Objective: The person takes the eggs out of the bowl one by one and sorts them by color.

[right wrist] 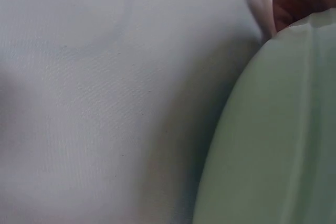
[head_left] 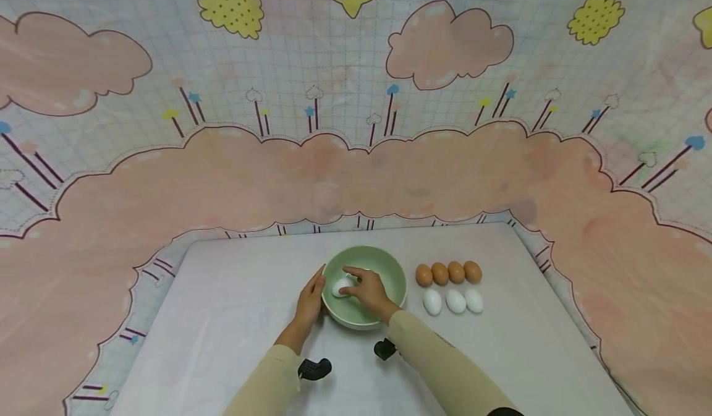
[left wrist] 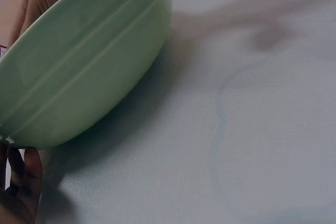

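On the table stands a pale green bowl (head_left: pixel 392 274), tilted in the left wrist view. Along its left side rests my left hand (head_left: pixel 309 301), fingers stretched up the outer wall near the rim. Fingertips (left wrist: pixel 32 163) also touch the bowl low in the left wrist view. Inside the bowl, a white egg (head_left: pixel 338 287) lies at the left of the basin. Over the bowl reaches my right hand (head_left: pixel 369 289), its thumb and index finger curved round the egg from either side. The right wrist view has mostly the bowl's outer wall (right wrist: pixel 262 145).
Right of the bowl, several brown eggs (head_left: pixel 440 273) form a row, with three white eggs (head_left: pixel 455 301) lined up in front. A white cloth covers the table (head_left: pixel 233 292). Behind hangs a patterned curtain (head_left: pixel 356 181) with clouds and stars.
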`<move>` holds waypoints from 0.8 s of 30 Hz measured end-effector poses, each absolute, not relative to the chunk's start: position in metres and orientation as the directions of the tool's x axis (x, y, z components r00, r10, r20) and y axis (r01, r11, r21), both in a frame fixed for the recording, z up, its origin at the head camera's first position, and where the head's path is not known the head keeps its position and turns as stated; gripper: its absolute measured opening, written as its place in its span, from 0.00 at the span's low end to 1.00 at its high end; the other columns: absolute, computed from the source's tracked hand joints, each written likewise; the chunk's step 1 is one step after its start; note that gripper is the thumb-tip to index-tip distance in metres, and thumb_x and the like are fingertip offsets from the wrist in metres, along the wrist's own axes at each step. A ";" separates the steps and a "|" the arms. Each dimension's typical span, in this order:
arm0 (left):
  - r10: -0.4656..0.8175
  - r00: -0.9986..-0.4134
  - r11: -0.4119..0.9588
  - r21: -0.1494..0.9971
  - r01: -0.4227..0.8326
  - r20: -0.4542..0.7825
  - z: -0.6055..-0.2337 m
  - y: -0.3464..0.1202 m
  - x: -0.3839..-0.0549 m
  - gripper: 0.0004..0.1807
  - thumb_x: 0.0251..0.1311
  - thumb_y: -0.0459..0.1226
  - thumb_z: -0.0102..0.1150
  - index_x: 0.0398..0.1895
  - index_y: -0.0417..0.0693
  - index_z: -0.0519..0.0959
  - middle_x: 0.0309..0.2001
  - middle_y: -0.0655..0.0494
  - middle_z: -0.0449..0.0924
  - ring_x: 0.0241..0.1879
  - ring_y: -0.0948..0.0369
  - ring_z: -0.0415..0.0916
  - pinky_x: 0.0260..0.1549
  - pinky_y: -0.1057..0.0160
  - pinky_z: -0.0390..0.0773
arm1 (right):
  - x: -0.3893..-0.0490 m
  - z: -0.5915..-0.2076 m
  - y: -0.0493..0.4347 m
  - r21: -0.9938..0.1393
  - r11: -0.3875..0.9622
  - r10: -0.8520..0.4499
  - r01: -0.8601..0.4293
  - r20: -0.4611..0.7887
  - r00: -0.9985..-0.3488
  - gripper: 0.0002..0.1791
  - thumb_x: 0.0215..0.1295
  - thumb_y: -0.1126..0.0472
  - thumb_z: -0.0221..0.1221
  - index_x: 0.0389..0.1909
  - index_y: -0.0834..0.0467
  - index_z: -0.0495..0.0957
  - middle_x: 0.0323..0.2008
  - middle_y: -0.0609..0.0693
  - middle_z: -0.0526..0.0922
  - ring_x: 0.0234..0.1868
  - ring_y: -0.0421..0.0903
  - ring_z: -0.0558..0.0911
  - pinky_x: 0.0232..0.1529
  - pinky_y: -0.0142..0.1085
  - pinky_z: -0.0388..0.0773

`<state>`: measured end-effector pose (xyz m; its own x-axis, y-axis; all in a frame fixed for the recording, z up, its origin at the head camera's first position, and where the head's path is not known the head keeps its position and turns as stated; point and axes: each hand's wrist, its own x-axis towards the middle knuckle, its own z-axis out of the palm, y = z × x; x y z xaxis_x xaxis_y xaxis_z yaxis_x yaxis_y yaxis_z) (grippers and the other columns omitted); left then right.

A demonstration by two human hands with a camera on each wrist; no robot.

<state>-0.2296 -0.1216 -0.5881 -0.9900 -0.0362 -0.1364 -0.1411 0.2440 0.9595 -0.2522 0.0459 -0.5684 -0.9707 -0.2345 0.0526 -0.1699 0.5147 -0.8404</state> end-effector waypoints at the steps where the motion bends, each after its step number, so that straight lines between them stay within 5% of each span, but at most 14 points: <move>1: -0.036 -0.990 0.249 0.959 -0.139 -0.134 -0.588 -0.122 -0.230 0.27 0.77 0.52 0.38 0.75 0.57 0.62 0.74 0.47 0.59 0.67 0.48 0.61 0.66 0.44 0.60 | -0.252 -0.569 0.046 -0.835 0.523 -0.239 -0.171 0.049 -0.970 0.31 0.54 0.59 0.72 0.61 0.59 0.78 0.59 0.55 0.80 0.61 0.56 0.78 0.59 0.50 0.74; 10: -0.052 -0.991 0.245 0.960 -0.136 -0.127 -0.589 -0.121 -0.230 0.27 0.77 0.50 0.38 0.75 0.55 0.63 0.74 0.48 0.60 0.66 0.49 0.63 0.65 0.48 0.61 | -0.255 -0.576 0.045 -0.811 0.543 -0.286 -0.216 0.063 -0.956 0.29 0.50 0.66 0.74 0.56 0.64 0.80 0.55 0.57 0.83 0.58 0.54 0.79 0.58 0.45 0.74; 17: -0.059 -0.990 0.259 0.955 -0.143 -0.132 -0.590 -0.121 -0.231 0.26 0.77 0.50 0.39 0.74 0.56 0.63 0.73 0.47 0.63 0.52 0.49 0.71 0.44 0.61 0.71 | -0.255 -0.579 0.046 -0.846 0.499 -0.277 -0.185 0.046 -0.960 0.26 0.51 0.70 0.72 0.54 0.67 0.81 0.52 0.61 0.84 0.50 0.55 0.84 0.52 0.42 0.80; 24: -0.055 -0.991 0.278 0.951 -0.135 -0.125 -0.590 -0.121 -0.230 0.27 0.77 0.51 0.38 0.75 0.56 0.63 0.73 0.47 0.61 0.62 0.49 0.67 0.55 0.54 0.67 | -0.256 -0.582 0.046 -0.858 0.485 -0.261 -0.170 0.043 -0.964 0.24 0.50 0.71 0.72 0.51 0.67 0.82 0.50 0.61 0.85 0.47 0.55 0.85 0.49 0.41 0.81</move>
